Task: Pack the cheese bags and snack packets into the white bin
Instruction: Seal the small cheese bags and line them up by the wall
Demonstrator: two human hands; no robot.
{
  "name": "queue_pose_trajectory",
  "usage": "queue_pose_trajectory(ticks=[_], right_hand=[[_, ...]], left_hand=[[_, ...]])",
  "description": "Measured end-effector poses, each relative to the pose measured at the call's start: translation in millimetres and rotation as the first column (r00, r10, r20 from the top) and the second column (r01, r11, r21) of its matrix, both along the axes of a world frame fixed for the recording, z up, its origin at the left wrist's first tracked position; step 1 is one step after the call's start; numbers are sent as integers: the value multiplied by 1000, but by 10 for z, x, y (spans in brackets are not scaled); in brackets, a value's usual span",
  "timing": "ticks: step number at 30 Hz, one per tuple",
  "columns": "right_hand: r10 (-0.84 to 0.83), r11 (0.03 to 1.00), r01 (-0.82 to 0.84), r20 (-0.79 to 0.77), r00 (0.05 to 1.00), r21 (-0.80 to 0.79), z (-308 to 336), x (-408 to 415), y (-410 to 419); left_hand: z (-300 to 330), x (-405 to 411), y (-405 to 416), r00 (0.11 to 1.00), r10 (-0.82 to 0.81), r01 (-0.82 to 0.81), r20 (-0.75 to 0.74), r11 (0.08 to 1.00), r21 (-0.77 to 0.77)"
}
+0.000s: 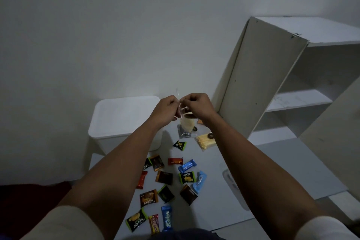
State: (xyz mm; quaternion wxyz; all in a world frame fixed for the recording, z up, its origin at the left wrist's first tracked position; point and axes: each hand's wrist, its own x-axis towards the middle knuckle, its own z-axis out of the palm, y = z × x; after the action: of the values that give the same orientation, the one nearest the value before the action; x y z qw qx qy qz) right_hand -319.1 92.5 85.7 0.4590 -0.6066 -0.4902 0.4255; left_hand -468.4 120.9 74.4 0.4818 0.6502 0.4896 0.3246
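A white shelf unit (272,76) stands at the far right, tilted in my view, its shelves bare. To the left of it, against the wall, sits the white bin (109,132), its open top facing up; I cannot see anything inside it from here.

My two arms reach forward over the pale floor (224,191), and my hands meet just right of the bin's far right corner, raised above the floor. My left hand (167,109) and my right hand (196,106) are both closed in a pinch on the top of a clear cheese bag (186,122), fingertips nearly touching each other. The bag hangs down from my grip, its pale yellow contents just below my knuckles and its lower end close to the floor.

Just right of and nearer than that bag, a second cheese bag (206,141) lies flat on the floor, with yellow sticks showing through the plastic.

Nearer to me, between my forearms, the snack packets (167,179) lie scattered on the floor: green and black ones, brown ones, orange-red ones and a few blue ones. The nearest is a blue packet (167,218) standing on end beside a small red and yellow one (154,223).
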Motion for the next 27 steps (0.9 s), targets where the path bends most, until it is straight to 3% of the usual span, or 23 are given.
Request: queue_pose_trajectory(ticks=[4,8,11,14,18,20,27], right_hand=[[52,998,-52,35,998,18,56,31,23],[94,994,-102,169,981,42,-27,112,62],[50,997,-59,191,980,44,-44,187,90],[112,993,-120,240,964,20,-1,243,82],[154,985,-171,305,940,29,59,321,75],[166,984,-178,297,940,12,71,346,85],[237,963,-266,311,920,51,69,313,54]], left_hand=[[33,30,41,996,44,-42,72,999,-33],[84,50,55,981,83,-56,175,986,-155],[27,32,82,980,182,-186,86,982,39],[-10,-21,119,940,338,-340,47,916,215],[21,-54,134,988,123,-129,94,990,55],[15,-70,114,993,50,-55,110,998,45],[57,-50,32,992,-25,20,121,999,43]])
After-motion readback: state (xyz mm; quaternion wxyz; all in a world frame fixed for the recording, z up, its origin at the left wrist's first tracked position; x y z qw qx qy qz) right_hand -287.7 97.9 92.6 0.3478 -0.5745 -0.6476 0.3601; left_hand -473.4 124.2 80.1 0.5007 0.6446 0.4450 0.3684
